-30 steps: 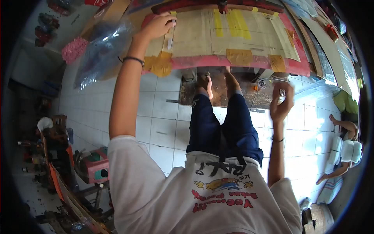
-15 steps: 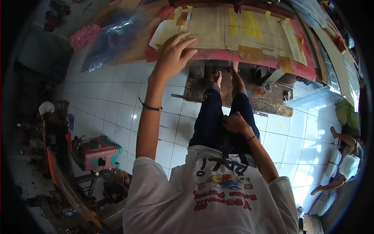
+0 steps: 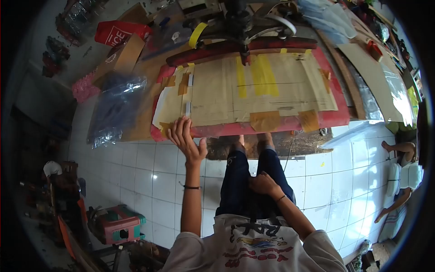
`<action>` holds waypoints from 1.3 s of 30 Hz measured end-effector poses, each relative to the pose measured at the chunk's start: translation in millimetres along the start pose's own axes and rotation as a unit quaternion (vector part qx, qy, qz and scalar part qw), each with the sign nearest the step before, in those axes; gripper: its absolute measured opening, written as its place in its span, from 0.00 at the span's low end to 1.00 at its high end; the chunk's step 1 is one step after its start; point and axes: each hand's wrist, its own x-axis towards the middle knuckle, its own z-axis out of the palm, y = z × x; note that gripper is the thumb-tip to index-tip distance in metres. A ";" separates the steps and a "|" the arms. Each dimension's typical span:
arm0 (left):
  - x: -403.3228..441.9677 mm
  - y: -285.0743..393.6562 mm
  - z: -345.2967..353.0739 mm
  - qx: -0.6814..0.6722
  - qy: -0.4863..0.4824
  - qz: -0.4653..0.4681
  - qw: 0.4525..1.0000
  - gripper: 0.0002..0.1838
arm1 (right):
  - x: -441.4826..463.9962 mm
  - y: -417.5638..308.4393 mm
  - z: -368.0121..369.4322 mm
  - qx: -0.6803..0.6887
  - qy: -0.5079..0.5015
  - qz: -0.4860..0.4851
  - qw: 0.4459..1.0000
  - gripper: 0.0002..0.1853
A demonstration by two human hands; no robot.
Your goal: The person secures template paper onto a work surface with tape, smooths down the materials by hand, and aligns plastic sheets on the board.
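My left hand (image 3: 186, 141) is open, its fingers stretched over the near left edge of a red board (image 3: 217, 130). The fingertips appear to touch that edge. Tan paper sheeting (image 3: 208, 90) covers the board, patched with brown tape (image 3: 265, 121) and yellow tape strips (image 3: 265, 77). Two small white strips (image 3: 188, 108) lie on its left part. My right hand (image 3: 265, 185) rests on my lap, its fingers curled in; whatever may be inside them is hidden.
A dark machine head (image 3: 244, 34) with a red bar stands over the board's far side. Clear plastic (image 3: 115, 106) and a cardboard box (image 3: 120, 56) lie left. A pink and green stool (image 3: 120, 224) stands lower left. Another person (image 3: 410, 174) sits at right.
The view has tilted up, bringing the machine head and the far tabletop into sight. My left hand has gone from hovering over the board's left part to its near edge. My right hand stays on my lap.
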 end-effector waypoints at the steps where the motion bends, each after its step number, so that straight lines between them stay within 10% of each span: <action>1: -2.6 -0.1 4.8 0.004 0.027 -0.004 1.000 0.37 | 1.9 -1.4 -2.1 0.002 0.001 0.007 1.000 0.13; 28: -0.9 -35.1 56.8 0.067 0.251 0.093 0.961 0.42 | 19.3 11.5 26.0 0.009 0.153 0.019 0.988 0.10; 39: -0.1 -38.1 70.4 0.058 0.315 0.108 0.941 0.42 | 30.2 3.7 11.9 0.075 0.050 0.088 0.992 0.13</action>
